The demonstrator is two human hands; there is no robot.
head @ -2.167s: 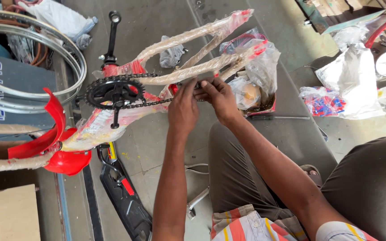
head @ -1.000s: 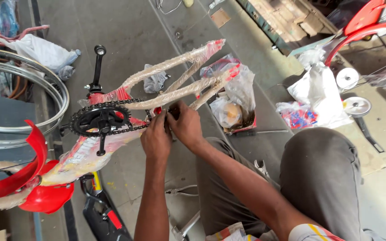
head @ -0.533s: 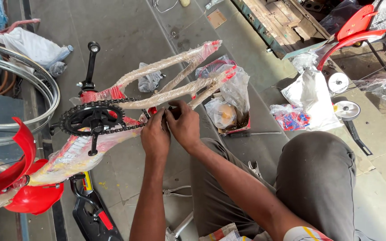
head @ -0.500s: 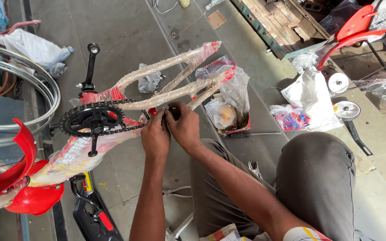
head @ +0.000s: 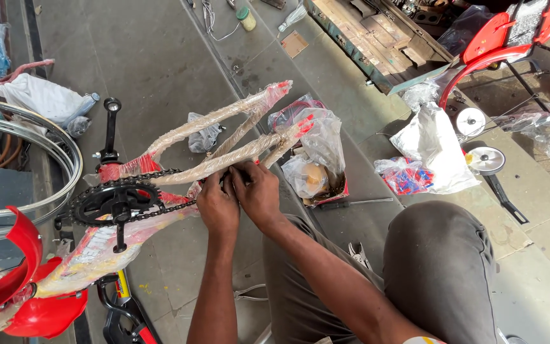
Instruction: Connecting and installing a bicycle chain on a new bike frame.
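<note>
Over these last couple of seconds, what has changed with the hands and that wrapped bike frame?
Very little. Both hands, left hand and right hand, stay pressed together on the chain beside the wrapped frame tube. Mostly the camera view shifted. The chainwheel, frame and red fender lie as before.

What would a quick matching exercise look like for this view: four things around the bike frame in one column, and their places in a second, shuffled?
Things:
1. chainring
2. hands
3. silver wheel rim
4. white training wheel

Places:
A. far left of the view, on the floor
B. on the wrapped frame tube, fingers meeting
C. right of the white plastic bag
D. left of the hands, with the chain round it

Pairs: 1-D, 2-B, 3-A, 4-C
</note>
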